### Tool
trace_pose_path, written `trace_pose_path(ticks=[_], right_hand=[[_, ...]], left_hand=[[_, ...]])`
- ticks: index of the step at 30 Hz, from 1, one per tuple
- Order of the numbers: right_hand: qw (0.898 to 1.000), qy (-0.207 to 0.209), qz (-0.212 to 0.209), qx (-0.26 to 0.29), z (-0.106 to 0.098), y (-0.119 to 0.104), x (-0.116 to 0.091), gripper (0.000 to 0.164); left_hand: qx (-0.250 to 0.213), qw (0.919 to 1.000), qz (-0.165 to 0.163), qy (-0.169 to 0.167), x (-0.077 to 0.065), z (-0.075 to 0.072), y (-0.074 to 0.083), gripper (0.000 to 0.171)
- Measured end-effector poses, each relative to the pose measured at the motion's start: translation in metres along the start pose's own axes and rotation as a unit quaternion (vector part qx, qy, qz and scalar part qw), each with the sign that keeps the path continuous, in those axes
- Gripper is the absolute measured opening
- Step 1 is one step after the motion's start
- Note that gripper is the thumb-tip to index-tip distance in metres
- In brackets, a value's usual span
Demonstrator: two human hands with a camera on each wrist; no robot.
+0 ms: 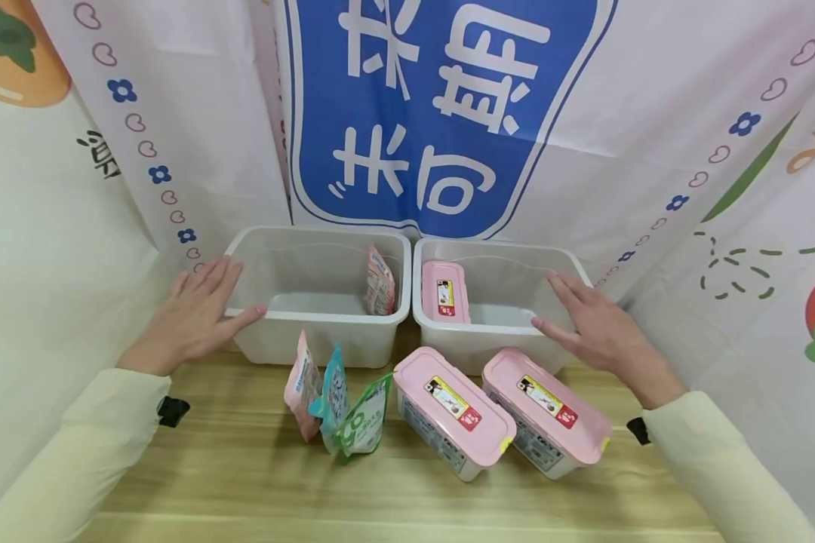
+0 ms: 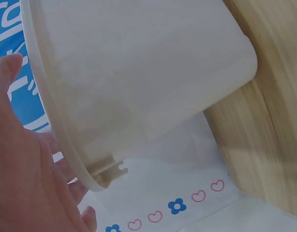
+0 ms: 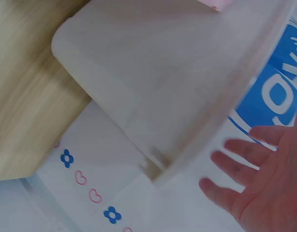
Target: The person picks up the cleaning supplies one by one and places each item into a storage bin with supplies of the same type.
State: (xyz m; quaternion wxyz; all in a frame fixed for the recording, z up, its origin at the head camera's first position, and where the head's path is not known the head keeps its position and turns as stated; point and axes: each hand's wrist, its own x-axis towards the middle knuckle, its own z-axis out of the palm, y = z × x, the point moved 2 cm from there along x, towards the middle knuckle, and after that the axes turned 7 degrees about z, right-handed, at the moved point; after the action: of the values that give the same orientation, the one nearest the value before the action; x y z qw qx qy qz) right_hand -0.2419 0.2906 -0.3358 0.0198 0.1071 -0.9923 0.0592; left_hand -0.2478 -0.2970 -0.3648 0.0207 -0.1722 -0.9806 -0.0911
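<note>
My left hand [image 1: 193, 317] lies over the left end of a white plastic bin [image 1: 319, 339], thumb over its front rim and fingers spread along the side. In the left wrist view the fingers pass behind the rim; whether they touch it is hard to tell. At the other side, my right hand [image 1: 594, 328] is spread beside the right end of a second white bin [image 1: 441, 343], its fingers extended and apart from the rim in the right wrist view. A pink pouch [image 1: 380, 283] stands inside the left bin. Inside the right one is a pink-lidded box [image 1: 446, 290].
On the wooden table [image 1: 244, 483], in front of the bins, stand a pink pouch [image 1: 303, 388], a blue pouch [image 1: 333, 400] and a green-and-white pouch [image 1: 367, 418]. Two pink-lidded boxes [image 1: 455, 407] sit to their right, set at an angle. Printed cloth [image 1: 197, 60] hangs behind.
</note>
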Motion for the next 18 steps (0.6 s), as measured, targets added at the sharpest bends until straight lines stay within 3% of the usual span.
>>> trace_pose_path(ticks=[4,9,18], right_hand=[[1.0,0.015,-0.003,0.018,-0.012,-0.003,-0.01,0.081],[0.998,0.043,-0.036,0.027,-0.021,-0.005,-0.026,0.067],[0.996,0.031,-0.079,0.036,-0.013,-0.016,-0.051,0.043]], left_hand=[[-0.008,0.9999,-0.008,-0.002,-0.003,0.001,-0.007,0.1],[-0.009,0.9999,-0.014,-0.002,-0.003,0.002,-0.012,0.102],[-0.006,0.9998,-0.019,-0.007,-0.003,0.002,-0.016,0.103]])
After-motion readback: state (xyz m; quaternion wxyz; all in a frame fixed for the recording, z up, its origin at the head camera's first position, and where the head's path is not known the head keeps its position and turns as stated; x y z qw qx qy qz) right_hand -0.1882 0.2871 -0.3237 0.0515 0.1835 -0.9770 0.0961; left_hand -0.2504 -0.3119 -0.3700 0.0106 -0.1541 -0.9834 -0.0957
